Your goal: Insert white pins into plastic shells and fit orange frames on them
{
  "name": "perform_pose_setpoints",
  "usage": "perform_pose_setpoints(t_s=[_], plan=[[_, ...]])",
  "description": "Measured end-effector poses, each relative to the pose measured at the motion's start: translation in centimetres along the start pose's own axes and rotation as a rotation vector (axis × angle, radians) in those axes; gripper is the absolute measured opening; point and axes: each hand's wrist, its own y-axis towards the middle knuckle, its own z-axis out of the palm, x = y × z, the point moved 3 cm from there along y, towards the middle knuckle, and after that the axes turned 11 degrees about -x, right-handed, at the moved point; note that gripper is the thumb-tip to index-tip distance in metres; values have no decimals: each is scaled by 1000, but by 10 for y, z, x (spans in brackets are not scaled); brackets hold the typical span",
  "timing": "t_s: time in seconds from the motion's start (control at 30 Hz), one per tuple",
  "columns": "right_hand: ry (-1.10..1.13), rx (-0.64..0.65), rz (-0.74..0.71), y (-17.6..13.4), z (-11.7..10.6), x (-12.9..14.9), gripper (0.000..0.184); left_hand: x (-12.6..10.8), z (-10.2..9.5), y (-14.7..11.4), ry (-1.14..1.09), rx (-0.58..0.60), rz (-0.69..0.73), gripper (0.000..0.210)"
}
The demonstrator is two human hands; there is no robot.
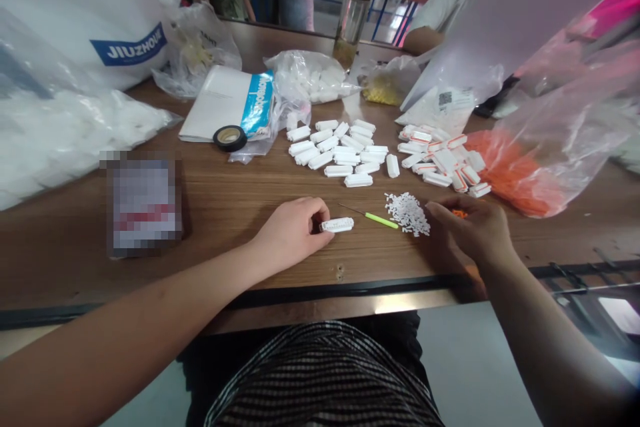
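My left hand [295, 230] pinches a small white connector housing [338, 225] between thumb and fingers, just above the wooden table. To its right lies a thin pick with a lime-green handle [381, 220], its metal tip pointing left. A pile of tiny white pieces [409, 213] sits between the pick and my right hand [473, 227]. That hand is curled, with small orange plastic pieces [459, 213] showing between thumb and fingers; its fingertips are mostly hidden. Beyond the hands lie many loose white housings [345, 158], and at the right a heap of housings with orange strips [443, 155].
Bags of white parts [315, 77] and yellow parts [387, 87] line the back near a bottle [350, 23]. Black tape [230, 138] rests against a booklet [215, 107]. A bag of orange strips [525, 173] stands right; a blurred-out box [145, 207] is left.
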Motion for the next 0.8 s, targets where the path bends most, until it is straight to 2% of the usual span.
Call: perform_pose_setpoints(t_s=[0.07, 0.17, 0.23, 0.3, 0.43, 0.8], plan=[[114, 32, -111, -10, 4, 25, 19, 1, 0, 0, -3, -1, -7, 13], [332, 195, -356, -26, 20, 68, 12, 2, 1, -1, -15, -6, -23, 13], [392, 286, -484, -34, 31, 90, 9, 2, 2, -1, -25, -16, -20, 12], [408, 347, -547, -38, 42, 102, 7, 2, 2, -2, -39, -26, -6, 12], [408, 397, -578, -38, 52, 110, 6, 1, 1, -2, -52, -33, 21, 10], [346, 338, -692, -40, 51, 115, 7, 2, 2, -2, -50, -44, 29, 11]])
